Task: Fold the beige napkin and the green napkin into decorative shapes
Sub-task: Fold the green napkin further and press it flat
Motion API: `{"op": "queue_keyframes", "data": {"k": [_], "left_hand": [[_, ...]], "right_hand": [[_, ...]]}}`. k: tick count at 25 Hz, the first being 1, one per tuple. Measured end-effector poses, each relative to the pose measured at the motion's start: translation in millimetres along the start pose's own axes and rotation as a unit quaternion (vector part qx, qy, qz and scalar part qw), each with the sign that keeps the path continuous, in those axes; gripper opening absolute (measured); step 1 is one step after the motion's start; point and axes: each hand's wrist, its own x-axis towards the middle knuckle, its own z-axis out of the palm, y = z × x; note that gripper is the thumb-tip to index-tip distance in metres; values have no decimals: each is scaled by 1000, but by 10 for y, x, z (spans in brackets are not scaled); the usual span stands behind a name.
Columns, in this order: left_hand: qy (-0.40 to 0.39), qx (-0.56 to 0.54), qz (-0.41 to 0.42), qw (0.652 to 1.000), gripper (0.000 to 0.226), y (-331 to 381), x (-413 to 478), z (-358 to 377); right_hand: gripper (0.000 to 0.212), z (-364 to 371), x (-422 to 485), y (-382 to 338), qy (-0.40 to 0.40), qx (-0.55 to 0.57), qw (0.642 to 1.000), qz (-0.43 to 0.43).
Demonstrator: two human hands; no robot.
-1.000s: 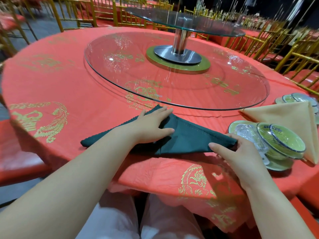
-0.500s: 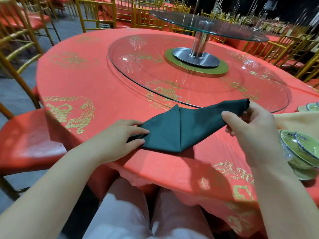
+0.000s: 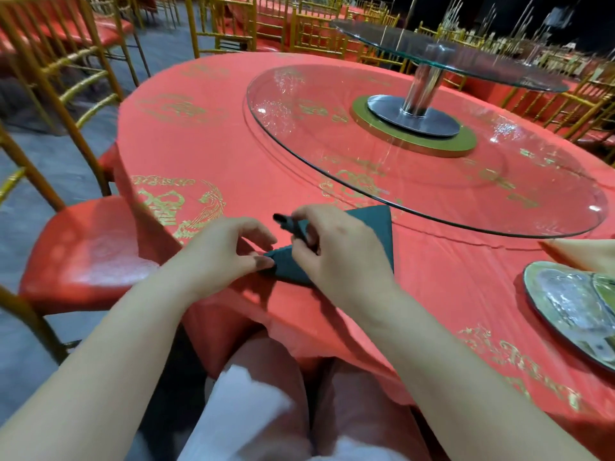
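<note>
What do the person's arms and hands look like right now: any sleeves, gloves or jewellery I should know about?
The left hand and right hand are bare: no gloves, rings or watch show, though the picture is slightly blurred. Both forearms are uncovered down to the frame edge, so no sleeves are visible.

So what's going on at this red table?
A person is folding the green napkin on the red-clothed table. Their right hand pinches one corner, lifted off the cloth, while the left hand pinches the napkin's near tip. The beige napkin lies off to the right by a plate, untouched.
</note>
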Motion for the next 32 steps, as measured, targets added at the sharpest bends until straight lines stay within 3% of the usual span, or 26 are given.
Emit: {"op": "queue_keyframes", "data": {"k": [3,10,13,18,21,25,28,32], "left_hand": [[39,-39,-1,998,23,-21,-33,62],[29,-155,-62,986,37,-22,-97,-58],[59,-74,-11,995,41,145,-100,-26],[-52,-44,49,996,39,527,-41,314],[-63,32,43,997,38,607,82,458],[-21,246,43,968,38,719,119,668],[17,285,42,957,49,754,126,818],[-21,308,5,951,64,673,78,963]], "right_hand": [[22,270,-83,5,-61,-48,996,-40],[21,346,-153,66,-70,-32,996,-33],[29,345,-156,80,-116,-27,992,-32],[27,53,-299,202,-222,47,968,-108],[26,-234,-404,391,-171,130,972,-97],[31,-443,-274,782,-82,148,985,38],[32,-362,-97,971,-157,82,982,65],[47,-167,-31,985,-274,12,961,38]]}}
